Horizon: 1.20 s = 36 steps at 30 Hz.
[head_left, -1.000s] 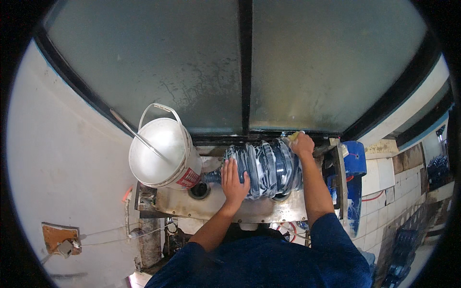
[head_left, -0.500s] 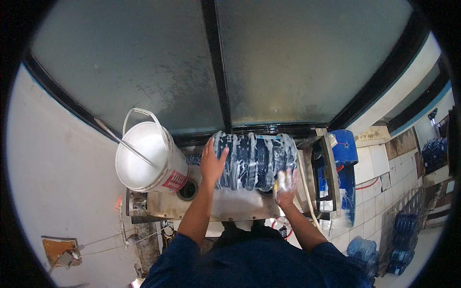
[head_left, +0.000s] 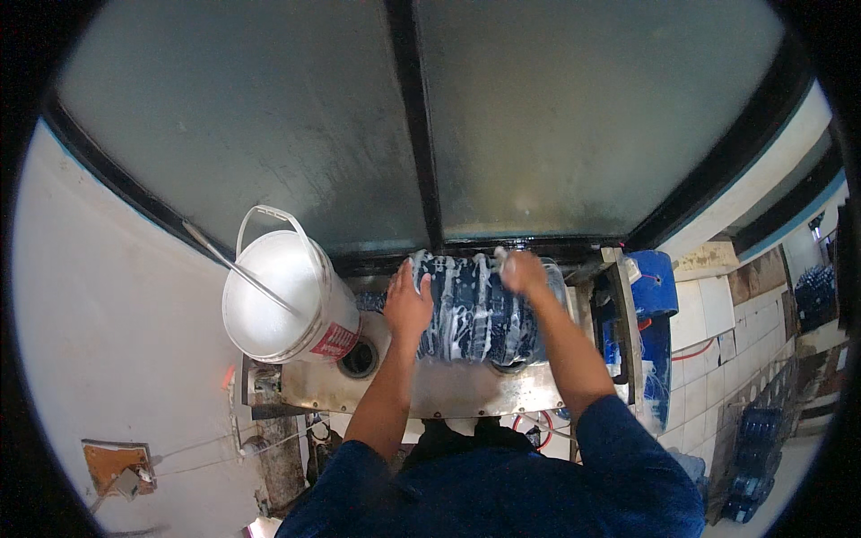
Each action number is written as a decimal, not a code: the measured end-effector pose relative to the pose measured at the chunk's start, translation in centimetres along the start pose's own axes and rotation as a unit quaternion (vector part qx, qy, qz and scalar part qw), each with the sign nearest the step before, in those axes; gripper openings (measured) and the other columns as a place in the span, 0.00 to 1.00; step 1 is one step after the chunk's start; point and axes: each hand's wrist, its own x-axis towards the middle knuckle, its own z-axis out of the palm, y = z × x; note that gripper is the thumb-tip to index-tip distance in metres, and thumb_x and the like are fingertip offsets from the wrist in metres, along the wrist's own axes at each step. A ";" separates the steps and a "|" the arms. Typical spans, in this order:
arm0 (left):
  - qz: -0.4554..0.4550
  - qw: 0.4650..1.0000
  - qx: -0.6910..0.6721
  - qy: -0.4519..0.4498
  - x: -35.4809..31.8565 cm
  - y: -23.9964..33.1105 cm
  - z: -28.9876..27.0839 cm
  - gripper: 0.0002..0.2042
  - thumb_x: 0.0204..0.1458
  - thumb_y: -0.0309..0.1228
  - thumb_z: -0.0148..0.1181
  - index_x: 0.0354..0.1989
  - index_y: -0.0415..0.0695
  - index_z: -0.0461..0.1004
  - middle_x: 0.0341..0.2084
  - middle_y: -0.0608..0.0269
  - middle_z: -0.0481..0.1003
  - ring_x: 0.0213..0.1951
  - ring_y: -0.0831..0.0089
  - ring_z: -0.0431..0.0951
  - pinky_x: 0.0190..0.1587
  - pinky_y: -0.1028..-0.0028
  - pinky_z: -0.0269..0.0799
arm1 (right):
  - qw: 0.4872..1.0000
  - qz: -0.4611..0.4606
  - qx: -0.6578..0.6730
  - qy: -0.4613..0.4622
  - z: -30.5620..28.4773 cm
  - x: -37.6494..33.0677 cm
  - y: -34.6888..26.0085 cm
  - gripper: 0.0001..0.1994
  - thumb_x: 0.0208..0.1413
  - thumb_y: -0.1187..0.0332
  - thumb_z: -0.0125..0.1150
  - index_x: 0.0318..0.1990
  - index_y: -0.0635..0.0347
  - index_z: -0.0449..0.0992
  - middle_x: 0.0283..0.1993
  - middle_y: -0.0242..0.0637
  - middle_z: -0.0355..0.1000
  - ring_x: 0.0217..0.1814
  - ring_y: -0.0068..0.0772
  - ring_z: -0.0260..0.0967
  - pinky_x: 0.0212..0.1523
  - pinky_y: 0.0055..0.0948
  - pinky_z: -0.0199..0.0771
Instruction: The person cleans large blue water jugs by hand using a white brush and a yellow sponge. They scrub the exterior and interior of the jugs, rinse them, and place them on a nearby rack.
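A large blue ribbed water bottle (head_left: 462, 309), streaked with white suds, lies on its side across the metal counter. My left hand (head_left: 408, 305) rests against its left end, fingers stretched and thumb apart. At the far right part of the bottle, my right hand (head_left: 523, 272) is closed and slightly blurred. A foam-covered sponge (head_left: 500, 256) shows beside its fingers, mostly hidden by them. To the left of the bottle stands a white bucket (head_left: 336, 309) of whitish liquid, with a metal rod (head_left: 260, 285) leaning in it.
The metal counter (head_left: 404, 394) has a dark round hole (head_left: 360, 358) in front of the bucket. A metal frame (head_left: 621, 314) borders it on the right, beside a blue container (head_left: 653, 282). Frosted window panes (head_left: 574, 125) rise behind. More blue bottles (head_left: 752, 457) stand at the lower right.
My right hand has moved from the bottle's near right side up over to its far side. My left hand stays at the left end. The view has shifted slightly.
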 end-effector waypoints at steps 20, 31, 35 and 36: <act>0.000 1.000 -0.010 -0.007 0.2 -0.3 0.0 0.28 0.66 0.46 0.52 0.69 0.40 0.64 0.66 0.50 0.69 0.65 0.44 0.70 0.66 0.54 0.66 | 0.915 -0.110 -0.114 0.371 11.5 -10.2 -3.0 0.30 0.66 0.48 0.52 0.65 0.63 0.73 0.78 0.57 0.53 0.84 0.58 0.38 0.75 0.74 0.30; -0.015 0.997 -0.080 -0.009 0.3 -1.7 0.3 0.26 0.71 0.45 0.40 0.69 0.40 0.65 0.67 0.51 0.68 0.67 0.44 0.68 0.69 0.56 0.62 | 0.995 -0.062 0.005 0.075 2.6 -2.8 -14.3 0.26 0.68 0.52 0.43 0.49 0.63 0.83 0.61 0.58 0.74 0.67 0.60 0.70 0.73 0.53 0.59; -0.023 0.992 -0.123 -0.025 -0.8 -1.7 -0.4 0.25 0.72 0.43 0.36 0.70 0.43 0.65 0.68 0.54 0.68 0.67 0.45 0.67 0.70 0.56 0.60 | 0.920 -0.227 -0.066 0.312 12.5 -9.2 -10.8 0.30 0.67 0.55 0.45 0.69 0.69 0.66 0.77 0.57 0.55 0.84 0.64 0.34 0.79 0.67 0.28; -0.007 0.995 -0.104 -0.009 -1.3 -2.9 0.4 0.25 0.72 0.43 0.36 0.70 0.43 0.64 0.68 0.52 0.67 0.67 0.44 0.67 0.70 0.55 0.60 | 0.941 -0.193 -0.127 0.247 10.9 -10.1 -10.6 0.31 0.67 0.55 0.45 0.70 0.68 0.64 0.78 0.56 0.52 0.84 0.64 0.32 0.76 0.73 0.24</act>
